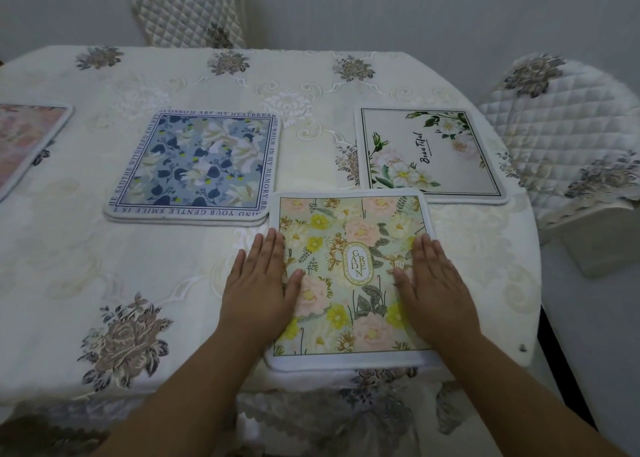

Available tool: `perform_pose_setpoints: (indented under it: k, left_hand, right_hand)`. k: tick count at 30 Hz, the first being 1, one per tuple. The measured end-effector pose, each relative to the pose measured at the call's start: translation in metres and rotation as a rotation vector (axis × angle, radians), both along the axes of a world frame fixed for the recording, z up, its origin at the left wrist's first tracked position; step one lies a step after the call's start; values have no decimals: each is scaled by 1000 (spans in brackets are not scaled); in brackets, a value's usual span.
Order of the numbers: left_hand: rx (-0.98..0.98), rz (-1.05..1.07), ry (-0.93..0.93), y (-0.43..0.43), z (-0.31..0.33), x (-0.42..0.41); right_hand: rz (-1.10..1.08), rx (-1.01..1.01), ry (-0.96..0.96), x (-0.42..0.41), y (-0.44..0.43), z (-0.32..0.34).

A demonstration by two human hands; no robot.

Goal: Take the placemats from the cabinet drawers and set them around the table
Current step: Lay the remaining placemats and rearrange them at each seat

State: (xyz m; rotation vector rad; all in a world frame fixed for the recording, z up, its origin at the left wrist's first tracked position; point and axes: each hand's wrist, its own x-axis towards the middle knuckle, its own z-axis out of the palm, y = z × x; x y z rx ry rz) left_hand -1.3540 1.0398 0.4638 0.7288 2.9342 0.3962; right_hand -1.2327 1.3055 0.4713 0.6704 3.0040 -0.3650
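Both hands lie flat, fingers stretched out, on the garden mat [349,276] at the near edge of the counter [86,249]: the left hand [258,285] on its left border, the right hand [433,283] on its right side, neither grip closed around anything. Its far right corner overlaps the white mat [429,152]. The blue mat [194,162] lies just beyond to the left, a pink mat [24,141] further left. Two quilted chairs [561,124] stand around.

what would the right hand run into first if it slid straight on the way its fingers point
Probably the white Beautiful placemat. The right hand lies flat on the Garden placemat, fingers pointing away and slightly left; past that mat's far edge, the white one overlaps it.
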Motion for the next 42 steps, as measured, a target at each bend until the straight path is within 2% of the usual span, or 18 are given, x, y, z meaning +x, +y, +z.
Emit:
perform_pose_setpoints:
  k: [10,14,16,20,28,35,39,42]
  left_hand:
    - [34,27,19,-1,-1,3]
    - [51,26,15,-3,-2,2]
    - [51,22,12,-4,-2,2]
    - [48,10,8,-4,-1,2]
    - [18,9,21,-3,-1,3]
    - [12,20,21,-2,-2,4]
    - [15,12,3,-2,3,5]
    - [28,10,-11,4,7,11]
  right_hand:
    - [-4,-47,23,-2,5,0]
    - [-130,-180,102,-19,27,7]
    - [-176,-194,79,-30,43,11]
    - [-132,-122,-13,-45,57,12]
    - [-145,-46,-37,-79,68,7]
    - [-190,-65,-67,-116,74,10]
    - [-159,-109,27,-94,58,14]
    - [-17,-112,58,-52,23,10]
